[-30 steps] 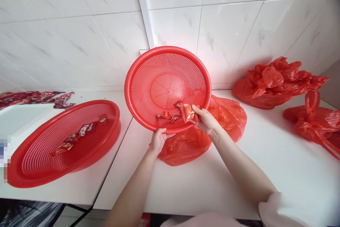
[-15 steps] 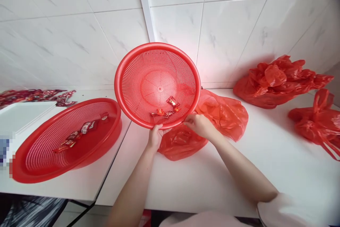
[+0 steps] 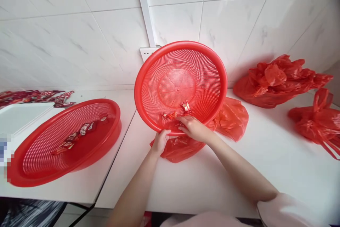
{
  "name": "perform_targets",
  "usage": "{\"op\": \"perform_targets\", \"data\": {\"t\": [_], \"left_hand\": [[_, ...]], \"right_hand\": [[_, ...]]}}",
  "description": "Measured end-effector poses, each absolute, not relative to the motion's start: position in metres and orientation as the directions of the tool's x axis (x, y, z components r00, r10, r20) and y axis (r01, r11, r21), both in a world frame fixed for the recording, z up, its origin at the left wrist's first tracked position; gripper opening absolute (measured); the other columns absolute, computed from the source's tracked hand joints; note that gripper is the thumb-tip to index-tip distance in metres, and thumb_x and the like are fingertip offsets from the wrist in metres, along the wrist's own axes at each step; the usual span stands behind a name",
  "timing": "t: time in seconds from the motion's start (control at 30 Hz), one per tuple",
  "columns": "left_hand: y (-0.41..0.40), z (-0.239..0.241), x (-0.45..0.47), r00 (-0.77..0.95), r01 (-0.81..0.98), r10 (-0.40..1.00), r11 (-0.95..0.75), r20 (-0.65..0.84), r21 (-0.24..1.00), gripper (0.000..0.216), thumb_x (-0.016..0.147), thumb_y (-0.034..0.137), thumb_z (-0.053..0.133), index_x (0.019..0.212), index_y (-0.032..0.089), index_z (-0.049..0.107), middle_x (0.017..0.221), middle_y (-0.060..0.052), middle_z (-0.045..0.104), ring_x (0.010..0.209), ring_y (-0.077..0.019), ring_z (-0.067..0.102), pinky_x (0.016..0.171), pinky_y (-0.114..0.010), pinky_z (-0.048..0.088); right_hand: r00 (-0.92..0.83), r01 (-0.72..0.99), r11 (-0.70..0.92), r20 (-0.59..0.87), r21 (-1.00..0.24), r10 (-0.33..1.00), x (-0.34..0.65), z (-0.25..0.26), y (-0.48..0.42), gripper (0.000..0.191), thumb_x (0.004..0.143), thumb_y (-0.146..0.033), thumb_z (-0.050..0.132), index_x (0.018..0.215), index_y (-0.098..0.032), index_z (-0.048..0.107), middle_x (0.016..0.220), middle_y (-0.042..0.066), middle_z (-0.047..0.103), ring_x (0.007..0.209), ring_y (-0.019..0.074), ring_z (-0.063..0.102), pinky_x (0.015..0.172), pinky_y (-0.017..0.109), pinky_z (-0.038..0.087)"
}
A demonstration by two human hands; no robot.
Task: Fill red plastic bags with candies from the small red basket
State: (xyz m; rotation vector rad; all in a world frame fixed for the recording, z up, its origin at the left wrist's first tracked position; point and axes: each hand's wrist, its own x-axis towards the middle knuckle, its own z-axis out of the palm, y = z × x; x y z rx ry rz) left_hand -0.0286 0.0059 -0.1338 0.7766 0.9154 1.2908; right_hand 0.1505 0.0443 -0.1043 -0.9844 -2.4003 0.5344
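Note:
A red plastic mesh basket point(image 3: 155, 67) is tilted toward me above the table, its near rim gripped by my left hand point(image 3: 161, 142). My right hand point(image 3: 195, 128) reaches over that rim into the basket, its fingers bent and closed on a small red wrapped packet, partly hidden beneath them. Another shiny packet point(image 3: 186, 107) lies just beyond the fingertips, and an orange-red packet point(image 3: 174, 114) sits left of them. Under the basket, a red plastic bag point(image 3: 183, 151) rests on the white table.
A second red mesh basket point(image 3: 92, 158), leaning at left, holds several small packets point(image 3: 84, 129). Behind it are a white tray point(image 3: 23, 119) and a heap of red wrappers point(image 3: 34, 96). Red plastic bags point(image 3: 276, 85) stand at right. A power socket point(image 3: 146, 53) is on the tiled wall.
The held basket has moved right, uncovering the wall socket. My right hand has gone from outside the rim to inside, among the packets. My left hand still grips the rim.

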Motion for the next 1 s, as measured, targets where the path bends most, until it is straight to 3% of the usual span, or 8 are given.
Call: {"op": "perform_targets", "data": {"t": [0.17,0.27,0.4,0.53,0.67,0.77,0.87,1.0], "left_hand": [[0.013,-0.136,-0.038,-0.033,-0.492,0.991,0.096,-0.129,0.865,0.035,0.067,0.023,0.064,0.1,0.014,0.068,0.103,-0.009,0.073,0.11,-0.0325,0.063,0.089,-0.048,0.054],[0.016,-0.137,-0.043,-0.071,-0.507,0.989,0.079,-0.133,0.859,0.03,0.067,0.023,0.064,0.095,0.012,0.068,0.1,-0.01,0.073,0.111,-0.0333,0.062,0.091,-0.05,0.052],[0.018,-0.137,-0.048,-0.093,-0.508,0.99,0.04,-0.101,0.86,0.03,0.07,0.022,0.062,0.098,0.013,0.068,0.104,-0.01,0.073,0.109,-0.0318,0.063,0.092,-0.05,0.052],[0.019,-0.137,-0.05,-0.085,-0.513,0.991,0.048,-0.106,0.857,0.029,0.071,0.022,0.061,0.097,0.012,0.068,0.103,-0.011,0.073,0.108,-0.0317,0.063,0.092,-0.05,0.052],[0.02,-0.137,-0.051,-0.083,-0.503,0.988,0.071,-0.129,0.862,0.031,0.07,0.023,0.061,0.098,0.011,0.067,0.102,-0.012,0.073,0.105,-0.0316,0.065,0.09,-0.049,0.053],[0.019,-0.138,-0.049,-0.077,-0.503,0.989,0.07,-0.125,0.862,0.032,0.069,0.023,0.061,0.099,0.012,0.066,0.102,-0.011,0.073,0.105,-0.0318,0.065,0.091,-0.05,0.052],[0.017,-0.138,-0.044,-0.052,-0.488,0.993,0.066,-0.105,0.87,0.03,0.069,0.023,0.062,0.096,0.011,0.067,0.101,-0.012,0.073,0.107,-0.0324,0.064,0.091,-0.051,0.052],[0.011,-0.14,-0.033,0.054,-0.464,0.994,0.107,-0.093,0.879,0.028,0.071,0.023,0.062,0.097,0.014,0.068,0.105,-0.01,0.072,0.11,-0.032,0.063,0.088,-0.047,0.054]], "right_hand": [[-0.402,0.317,0.517,0.381,-0.795,0.833,0.158,-0.098,0.053,0.03,0.093,-0.023,0.05,0.119,-0.021,0.066,0.113,0.008,0.071,0.1,0.0198,0.068,0.093,0.035,0.051],[-0.268,0.076,0.337,0.306,-0.938,0.913,0.163,-0.095,0.058,0.035,0.087,-0.035,0.06,0.117,-0.018,0.067,0.108,0.009,0.073,0.096,0.021,0.068,0.089,0.038,0.053],[-0.278,-0.183,0.094,0.144,-0.979,0.95,0.169,-0.089,0.061,0.047,0.075,-0.046,0.072,0.112,-0.017,0.07,0.102,0.008,0.074,0.084,0.0186,0.069,0.081,0.037,0.056],[-0.309,-0.221,0.037,0.106,-0.975,0.945,0.172,-0.081,0.059,0.044,0.069,-0.043,0.079,0.104,-0.018,0.072,0.097,0.005,0.074,0.081,0.0167,0.068,0.081,0.036,0.056],[-0.374,-0.145,0.057,0.108,-0.988,0.921,0.173,-0.078,0.056,0.041,0.077,-0.045,0.071,0.109,-0.019,0.071,0.095,0.003,0.073,0.082,0.0169,0.068,0.081,0.035,0.055],[-0.372,0.064,0.216,0.178,-0.974,0.911,0.172,-0.079,0.054,0.036,0.086,-0.046,0.06,0.103,-0.018,0.073,0.094,0.005,0.074,0.087,0.02,0.068,0.083,0.036,0.054],[-0.284,0.374,0.391,0.298,-0.841,0.912,0.172,-0.083,0.054,0.033,0.092,-0.042,0.053,0.094,-0.017,0.074,0.096,0.007,0.074,0.09,0.0226,0.068,0.086,0.036,0.051],[-0.399,0.611,0.511,0.323,-0.604,0.858,0.169,-0.094,0.055,0.03,0.093,-0.032,0.054,0.116,-0.017,0.066,0.124,0.014,0.065,0.116,0.0264,0.06,0.102,0.042,0.043]]}}
